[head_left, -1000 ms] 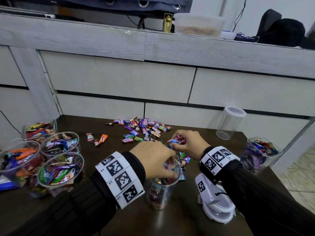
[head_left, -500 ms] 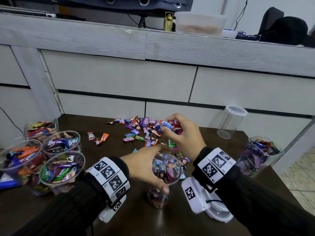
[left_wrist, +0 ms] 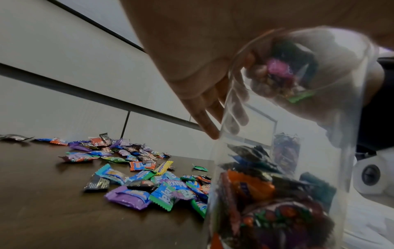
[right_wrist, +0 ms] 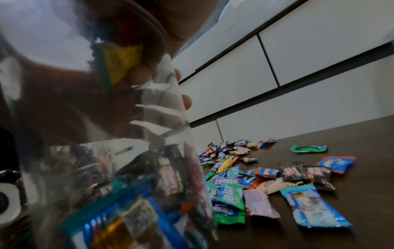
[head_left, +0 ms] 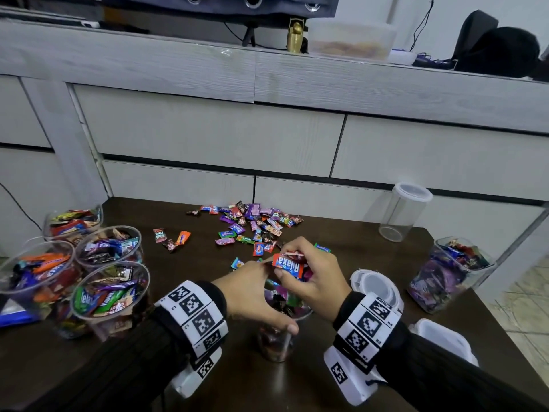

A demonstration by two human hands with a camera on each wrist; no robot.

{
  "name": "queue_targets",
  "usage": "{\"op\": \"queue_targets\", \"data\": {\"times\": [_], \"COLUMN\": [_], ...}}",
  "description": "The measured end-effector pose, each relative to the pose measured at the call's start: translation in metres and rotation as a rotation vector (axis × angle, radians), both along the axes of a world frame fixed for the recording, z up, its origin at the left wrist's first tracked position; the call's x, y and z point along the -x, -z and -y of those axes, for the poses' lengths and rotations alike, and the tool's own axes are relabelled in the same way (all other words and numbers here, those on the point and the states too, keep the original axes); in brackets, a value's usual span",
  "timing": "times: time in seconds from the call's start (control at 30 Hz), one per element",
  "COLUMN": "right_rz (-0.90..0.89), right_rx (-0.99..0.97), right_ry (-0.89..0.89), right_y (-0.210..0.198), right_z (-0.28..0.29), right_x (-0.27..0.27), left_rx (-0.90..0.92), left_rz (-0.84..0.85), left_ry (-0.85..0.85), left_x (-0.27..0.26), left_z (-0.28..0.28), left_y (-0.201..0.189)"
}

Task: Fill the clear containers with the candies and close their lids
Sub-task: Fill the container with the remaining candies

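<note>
filling the clear container (head_left: pixel 277 341) near the table's (head_left: pixel 341 251) front edge

left hand (head_left: pixel 252 295) grips its rim; right hand (head_left: pixel 312 276) clutches candies (head_left: pixel 287 263) above it.

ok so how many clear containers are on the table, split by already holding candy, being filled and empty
Holding candies, lid off, untouched: 5, four in the left group and the right container
Being filled: 1, the centre container gripped by the left hand, with the right hand holding candies over it
Empty, lid on: 1, the empty container
Total: 7
</note>
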State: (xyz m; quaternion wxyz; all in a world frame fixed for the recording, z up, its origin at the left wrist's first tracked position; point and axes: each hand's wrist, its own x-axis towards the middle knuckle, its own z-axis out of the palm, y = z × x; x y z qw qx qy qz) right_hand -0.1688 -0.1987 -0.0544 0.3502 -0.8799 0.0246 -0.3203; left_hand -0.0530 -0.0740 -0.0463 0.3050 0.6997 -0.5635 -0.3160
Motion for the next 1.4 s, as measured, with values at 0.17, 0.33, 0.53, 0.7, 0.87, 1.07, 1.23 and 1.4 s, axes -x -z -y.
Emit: {"op": "queue_targets", "data": {"times": [0.17,0.33,0.53,0.7,0.87,1.07,1.23,1.4], "right_rz": [0.016,-0.1,-0.241,-0.258,-0.25,-0.139,-0.117,-0.028], "right_rx": [0.121,0.231,0.338,0.374,0.384,0.28,0.263,-0.006], "right_ry": [-0.093,-0.172,-0.278,-0.318,-0.314,-0.285,-0.307,-0.041], "right_y": [-0.005,-0.014,-0.022,-0.029,-0.033,-0.029,-0.026,-0.02], "right_z": [0.0,0.004,0.008,0.012,0.014,0.019,0.023,0.037], "right_x": [0.003,0.003,0.004,0.004,0.008,0.011,0.011,0.006], "left_rx": [0.007,0.008,0.026,0.011,0.047,0.036,0.006,0.159], "left_rz": [-0.102,-0.137,-0.121,-0.131,-0.154,-0.101,-0.05,-0.351], "left_ry": [-0.041,-0.04,-0.039,-0.026,-0.025,0.041,0.075,-0.072], "left_x": [-0.002,-0.003,-0.006,-0.006,-0.006,-0.01,-0.014,-0.023], "left_z": [0.001,0.001,0.003,0.001,0.001,0.003,0.006,0.005], "left_y": [0.003,0.005,0.008,0.009,0.01,0.007,0.008,0.016]}}
